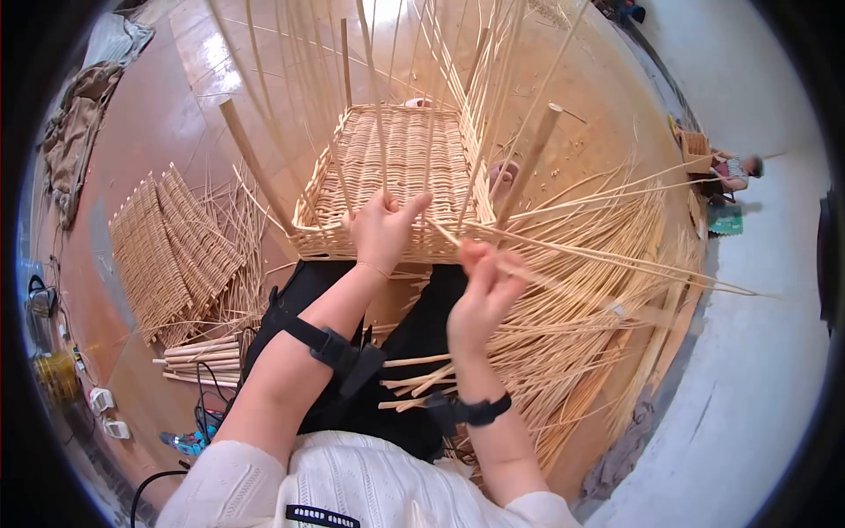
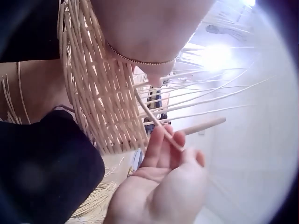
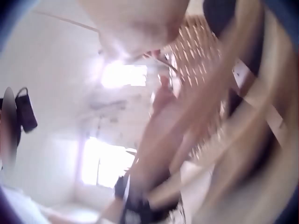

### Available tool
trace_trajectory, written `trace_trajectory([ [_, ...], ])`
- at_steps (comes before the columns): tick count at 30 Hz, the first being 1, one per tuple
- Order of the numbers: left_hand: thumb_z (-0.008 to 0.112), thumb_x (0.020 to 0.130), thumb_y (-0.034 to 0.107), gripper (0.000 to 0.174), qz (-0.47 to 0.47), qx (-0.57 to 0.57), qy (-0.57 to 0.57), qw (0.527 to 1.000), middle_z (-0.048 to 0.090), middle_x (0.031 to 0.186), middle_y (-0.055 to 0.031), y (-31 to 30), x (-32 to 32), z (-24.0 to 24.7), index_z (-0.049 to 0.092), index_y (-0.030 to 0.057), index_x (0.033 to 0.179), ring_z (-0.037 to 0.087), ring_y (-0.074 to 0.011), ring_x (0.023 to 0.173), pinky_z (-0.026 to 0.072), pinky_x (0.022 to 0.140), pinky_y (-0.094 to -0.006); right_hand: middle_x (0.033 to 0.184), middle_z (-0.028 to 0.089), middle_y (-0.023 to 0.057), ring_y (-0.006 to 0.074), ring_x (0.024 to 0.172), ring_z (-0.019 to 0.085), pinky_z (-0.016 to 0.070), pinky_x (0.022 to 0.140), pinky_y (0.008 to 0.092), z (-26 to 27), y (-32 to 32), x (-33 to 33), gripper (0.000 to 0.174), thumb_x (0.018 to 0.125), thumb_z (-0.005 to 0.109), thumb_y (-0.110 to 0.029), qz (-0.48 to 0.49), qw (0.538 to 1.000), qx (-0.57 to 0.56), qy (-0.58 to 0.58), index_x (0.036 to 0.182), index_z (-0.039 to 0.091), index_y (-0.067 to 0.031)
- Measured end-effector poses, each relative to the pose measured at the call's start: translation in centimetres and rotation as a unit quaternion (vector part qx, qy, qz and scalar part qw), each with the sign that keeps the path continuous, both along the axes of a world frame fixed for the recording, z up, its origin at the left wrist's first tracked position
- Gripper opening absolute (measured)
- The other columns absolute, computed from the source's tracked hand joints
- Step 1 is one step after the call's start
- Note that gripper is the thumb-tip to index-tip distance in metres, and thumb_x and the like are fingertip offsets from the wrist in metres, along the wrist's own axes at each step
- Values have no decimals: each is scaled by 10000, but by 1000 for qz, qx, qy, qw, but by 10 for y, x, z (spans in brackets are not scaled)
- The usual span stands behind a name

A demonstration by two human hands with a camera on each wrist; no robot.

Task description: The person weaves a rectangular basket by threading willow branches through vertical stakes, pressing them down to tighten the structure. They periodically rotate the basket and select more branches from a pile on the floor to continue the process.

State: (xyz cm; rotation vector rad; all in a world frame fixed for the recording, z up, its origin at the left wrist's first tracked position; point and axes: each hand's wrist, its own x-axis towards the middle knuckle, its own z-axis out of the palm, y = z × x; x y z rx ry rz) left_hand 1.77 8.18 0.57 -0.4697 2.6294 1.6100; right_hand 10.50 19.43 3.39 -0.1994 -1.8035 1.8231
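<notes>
A half-woven wicker basket (image 1: pixel 400 158) stands at the knees, its thin upright rods rising from the rim and a thick stick at each corner. At the near wall, my left hand (image 1: pixel 380 231) grips the foot of an upright rod with curled fingers, thumb pointing right. Its fingertips are mostly hidden in the left wrist view. Just right of it, my right hand (image 1: pixel 486 295) pinches a loose willow rod (image 2: pixel 150 113) that bends out from the top of the weave. The rod's far end is blurred in the head view. Motion also blurs the right wrist view.
A large heap of loose willow rods (image 1: pixel 563 326) spreads over the floor to the right. Woven wicker panels (image 1: pixel 172 255) and a bundle of thick sticks (image 1: pixel 202 359) lie left. A blue power tool (image 1: pixel 185 440) sits lower left. Another person (image 1: pixel 738 172) sits far right.
</notes>
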Motion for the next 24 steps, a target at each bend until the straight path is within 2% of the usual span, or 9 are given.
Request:
trace_trajectory([
  [4,735,784,526,454,-43,27,5,999,568,598,-21,0,1,-3,587,98,747,564,-224,627,316,955,-437,1085,584,159,217,1033,625,562,882,339,6,23,-4,138,1048,400,-136,-10,996,-66,-55,1129,354,-34],
  [7,639,908,210,212,-33,-19,254,966,681,854,-92,-32,17,14,638,29,1019,652,-265,795,371,923,-381,1094,589,153,214,1068,614,567,859,334,-1,50,-12,162,1051,404,-158,15,990,-124,-72,1154,350,-45],
  [10,608,931,143,247,-193,68,153,967,678,998,-163,18,21,28,604,-29,1108,654,-261,876,504,802,-373,1137,598,165,235,1015,651,579,804,333,-10,60,-9,185,1045,431,-166,16,979,-171,-110,1169,348,-57],
  [12,591,947,206,251,-222,39,163,960,673,909,-160,47,5,6,584,0,1091,635,-332,853,495,794,-407,1200,588,194,258,881,697,595,724,321,15,68,-9,228,1033,465,-172,68,969,-192,-140,1170,332,-48],
  [14,576,956,249,237,-295,-31,121,947,657,822,-157,58,-6,-6,572,20,1017,616,-374,842,482,775,-437,1233,598,211,244,750,713,558,546,247,28,97,-18,351,994,537,-148,-33,986,-89,-136,1208,286,-30],
  [16,594,946,272,239,-313,-20,171,934,650,772,-142,54,-6,-6,563,36,966,626,-343,807,481,734,-424,1177,640,194,208,659,699,533,510,230,21,122,-18,340,979,558,-126,-1,974,-78,-214,1181,303,-29],
  [18,615,933,289,256,-328,-15,61,943,650,782,-147,54,-9,5,567,39,955,628,-319,757,482,707,-411,1149,655,186,195,627,689,523,501,224,24,134,-22,329,976,562,-119,4,967,-78,-244,1167,310,-27],
  [22,680,888,289,252,-299,-41,86,950,657,723,-122,55,-5,15,566,66,916,628,-324,686,482,667,-429,1059,690,159,153,532,645,469,455,202,27,141,-32,298,972,569,-105,16,956,-53,-288,1142,336,-29],
  [24,696,871,274,244,-261,-40,148,953,652,703,-115,58,1,2,567,67,882,626,-322,674,481,657,-434,1038,685,166,207,599,652,510,535,276,26,127,-41,250,972,552,-87,9,966,-2,-259,1137,374,-30],
])
